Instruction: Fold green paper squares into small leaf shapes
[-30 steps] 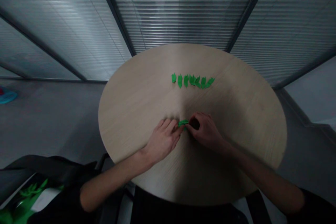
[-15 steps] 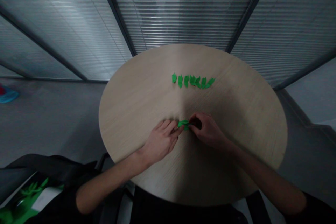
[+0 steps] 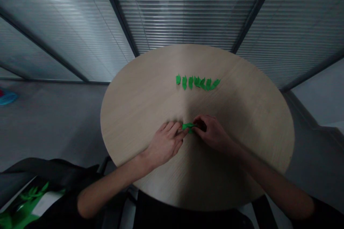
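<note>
Currently, the step in hand appears to be two-handed shaping of a small green piece, located between the hands on the near-middle part of the bench. The left hand lies palm down, its fingers touching the left end and near edge of the piece; whether they clamp it or only press it cannot be determined. The right hand has thumb and forefinger brought together in a pinch on the right end; its other fingers are curled. A row of green pieces lies farther back, well apart from both hands; those toward the right are set closer together.

As a judgement, the next move calls for a steady left-hand hold while the right pinch works its end in small increments. Avoid strong pulling: the piece looks thin and could tear or crease wrongly.
</note>
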`<state>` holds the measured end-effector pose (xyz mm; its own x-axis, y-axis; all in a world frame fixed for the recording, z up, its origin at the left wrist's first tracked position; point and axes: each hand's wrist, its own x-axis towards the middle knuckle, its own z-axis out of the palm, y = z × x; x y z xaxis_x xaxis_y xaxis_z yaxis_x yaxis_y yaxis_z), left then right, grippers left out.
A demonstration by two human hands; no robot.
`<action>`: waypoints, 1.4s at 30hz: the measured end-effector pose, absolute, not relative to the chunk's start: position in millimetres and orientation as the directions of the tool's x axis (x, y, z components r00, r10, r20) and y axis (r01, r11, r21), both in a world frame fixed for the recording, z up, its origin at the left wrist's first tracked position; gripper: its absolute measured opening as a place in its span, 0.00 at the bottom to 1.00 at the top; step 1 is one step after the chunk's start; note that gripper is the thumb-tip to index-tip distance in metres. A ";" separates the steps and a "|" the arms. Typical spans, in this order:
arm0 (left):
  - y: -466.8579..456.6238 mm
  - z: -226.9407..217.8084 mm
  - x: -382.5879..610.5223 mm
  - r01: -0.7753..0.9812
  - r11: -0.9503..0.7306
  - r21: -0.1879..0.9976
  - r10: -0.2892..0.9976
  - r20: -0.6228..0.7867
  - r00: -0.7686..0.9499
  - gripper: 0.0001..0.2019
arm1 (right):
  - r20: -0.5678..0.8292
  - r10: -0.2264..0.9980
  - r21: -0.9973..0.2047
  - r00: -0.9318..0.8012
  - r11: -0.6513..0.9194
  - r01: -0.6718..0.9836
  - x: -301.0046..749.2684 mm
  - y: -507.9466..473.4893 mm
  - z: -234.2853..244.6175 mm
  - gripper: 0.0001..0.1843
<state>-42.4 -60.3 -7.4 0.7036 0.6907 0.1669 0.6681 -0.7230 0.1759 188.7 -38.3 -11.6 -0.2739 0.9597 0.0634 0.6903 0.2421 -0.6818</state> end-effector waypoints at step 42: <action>-48.2 -17.6 -49.1 0.647 -0.697 0.311 0.711 0.421 0.563 0.07 | 0.171 0.897 -0.707 -0.407 0.399 0.584 208.5 -38.5 -17.1 0.09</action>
<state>-49.1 -48.2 -17.6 0.5634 0.7109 0.4209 0.6467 -0.6965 0.3107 208.5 -38.5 -17.1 -0.4069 0.8974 0.1708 0.5836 0.3992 -0.7071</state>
